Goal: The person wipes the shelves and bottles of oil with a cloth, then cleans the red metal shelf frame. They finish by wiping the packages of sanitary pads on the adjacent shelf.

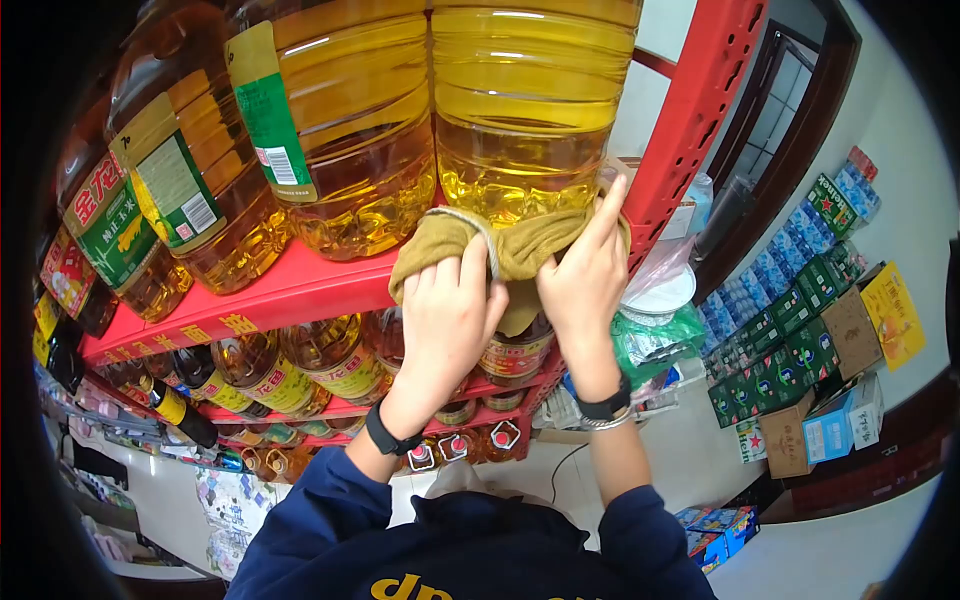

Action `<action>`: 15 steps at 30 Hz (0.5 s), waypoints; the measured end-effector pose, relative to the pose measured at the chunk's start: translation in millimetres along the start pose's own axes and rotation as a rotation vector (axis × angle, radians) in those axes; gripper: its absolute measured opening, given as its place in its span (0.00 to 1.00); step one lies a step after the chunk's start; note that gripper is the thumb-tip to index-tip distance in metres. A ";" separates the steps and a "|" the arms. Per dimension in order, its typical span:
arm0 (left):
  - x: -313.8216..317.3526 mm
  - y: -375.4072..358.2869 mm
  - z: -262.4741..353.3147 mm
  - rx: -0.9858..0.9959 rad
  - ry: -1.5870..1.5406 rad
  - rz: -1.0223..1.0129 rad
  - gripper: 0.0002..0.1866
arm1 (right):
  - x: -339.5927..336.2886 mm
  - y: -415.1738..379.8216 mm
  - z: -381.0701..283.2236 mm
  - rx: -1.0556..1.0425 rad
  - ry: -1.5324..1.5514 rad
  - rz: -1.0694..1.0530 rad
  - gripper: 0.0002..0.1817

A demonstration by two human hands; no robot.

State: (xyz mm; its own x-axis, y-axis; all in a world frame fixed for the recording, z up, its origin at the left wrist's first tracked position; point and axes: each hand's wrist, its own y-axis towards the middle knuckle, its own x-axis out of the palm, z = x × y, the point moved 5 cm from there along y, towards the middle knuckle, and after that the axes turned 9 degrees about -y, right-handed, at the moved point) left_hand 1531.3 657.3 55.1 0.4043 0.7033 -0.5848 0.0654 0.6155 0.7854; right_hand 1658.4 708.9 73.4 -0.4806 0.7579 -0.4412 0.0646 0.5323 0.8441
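Both hands press an olive-brown cloth against the front edge of a red metal shelf. My left hand grips the cloth's left part with curled fingers. My right hand holds its right part, index finger stretched up against a large oil bottle. The cloth wraps the foot of that bottle. More big bottles of yellow oil stand to the left on the same shelf.
Lower red shelves carry smaller oil bottles. A red upright post rises at the right. Green and blue cartons are stacked along the far wall beside a dark wooden door. A plastic bag hangs by the shelf end.
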 end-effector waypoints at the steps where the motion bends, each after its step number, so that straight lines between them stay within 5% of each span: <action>1: -0.3 -3.4 -1.1 0.003 -0.003 0.010 0.26 | -1.9 -4.4 -1.1 0.034 0.019 0.034 0.49; 8: -3.7 -14.0 -6.4 0.106 0.003 0.017 0.30 | -9.3 -51.7 -22.0 -0.048 0.173 0.008 0.41; 11: -13.1 -12.9 -14.3 0.109 0.013 -0.011 0.31 | 2.7 -59.6 -17.1 -0.075 0.630 -0.065 0.38; 13: -17.9 -16.0 -22.1 0.089 0.057 -0.017 0.30 | -3.5 -53.1 -25.9 -0.319 0.322 0.016 0.35; 15: -20.8 -18.3 -30.5 0.099 0.104 0.002 0.28 | -4.9 -42.9 -23.3 -0.302 0.313 0.025 0.34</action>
State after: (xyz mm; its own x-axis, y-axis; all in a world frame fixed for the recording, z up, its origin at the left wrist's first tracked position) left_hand 1493.8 642.2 46.8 0.3083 0.7407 -0.5969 0.1567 0.5794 0.7999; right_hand 1637.6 673.6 46.4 -0.7269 0.5937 -0.3450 -0.1568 0.3457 0.9252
